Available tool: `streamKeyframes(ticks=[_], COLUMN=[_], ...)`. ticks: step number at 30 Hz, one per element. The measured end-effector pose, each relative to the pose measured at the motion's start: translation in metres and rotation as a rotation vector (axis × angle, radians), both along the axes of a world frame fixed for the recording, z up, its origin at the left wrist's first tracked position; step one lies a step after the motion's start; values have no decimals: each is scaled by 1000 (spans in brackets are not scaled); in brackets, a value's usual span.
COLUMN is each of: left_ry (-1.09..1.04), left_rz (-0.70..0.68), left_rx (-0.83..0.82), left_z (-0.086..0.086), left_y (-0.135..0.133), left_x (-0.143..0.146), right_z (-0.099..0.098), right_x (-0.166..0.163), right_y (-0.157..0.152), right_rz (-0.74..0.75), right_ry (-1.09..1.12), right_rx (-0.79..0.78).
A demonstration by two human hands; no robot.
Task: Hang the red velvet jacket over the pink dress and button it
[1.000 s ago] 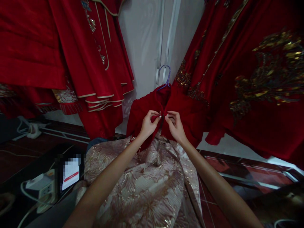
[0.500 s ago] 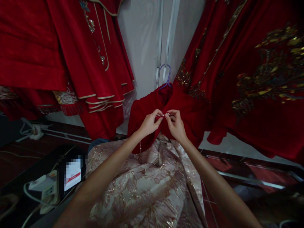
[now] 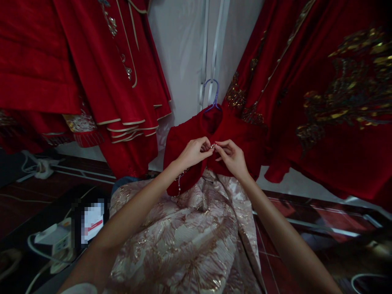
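The jacket [image 3: 183,139], likely soft and light, hangs from the hanger [image 3: 217,96]. Left hand [image 3: 196,152] and right hand [image 3: 234,158] pinch its front clasp [image 3: 212,146], probably slippery, best held by the edges.

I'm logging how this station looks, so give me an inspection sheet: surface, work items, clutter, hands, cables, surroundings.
Surface: pale brocade below the jacket; what supports it is hidden.
Work items: red jacket on a purple hanger; tiny shiny beads at its front opening.
Clutter: power strip and lit screen, lower left.
Hands: left hand and right hand meet at the beads; exact grip too small to tell.
Cables: white, beside the power strip.
Surroundings: red garments both sides, pale wall.
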State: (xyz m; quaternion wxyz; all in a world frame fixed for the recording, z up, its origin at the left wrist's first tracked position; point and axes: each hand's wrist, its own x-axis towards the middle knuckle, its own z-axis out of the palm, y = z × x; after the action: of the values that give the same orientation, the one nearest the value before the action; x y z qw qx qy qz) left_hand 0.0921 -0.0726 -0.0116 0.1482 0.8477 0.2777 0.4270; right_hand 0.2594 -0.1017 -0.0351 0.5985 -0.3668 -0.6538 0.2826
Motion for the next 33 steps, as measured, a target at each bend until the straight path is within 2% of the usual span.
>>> streamKeyframes(ticks=[7, 13, 19, 27, 30, 33], left_ry=[42, 76, 193, 316, 272, 82], left_rz=[-2, 5, 33, 90, 71, 58], left_rx=[43, 48, 127, 209, 200, 114], left_z=[2, 3, 9, 16, 12, -2], left_y=[-1, 0, -1, -2, -4, -5], left_x=[-2, -3, -4, -2, 0, 7], right_z=[0, 3, 4, 0, 0, -3], right_x=[2, 6, 10, 10, 11, 12], right_y=[3, 0, 2, 7, 9, 4], right_rz=[-19, 31, 74, 36, 29, 44], right_ry=[36, 62, 74, -5, -32, -47], right_rx=[-14, -45, -85, 16, 13, -53])
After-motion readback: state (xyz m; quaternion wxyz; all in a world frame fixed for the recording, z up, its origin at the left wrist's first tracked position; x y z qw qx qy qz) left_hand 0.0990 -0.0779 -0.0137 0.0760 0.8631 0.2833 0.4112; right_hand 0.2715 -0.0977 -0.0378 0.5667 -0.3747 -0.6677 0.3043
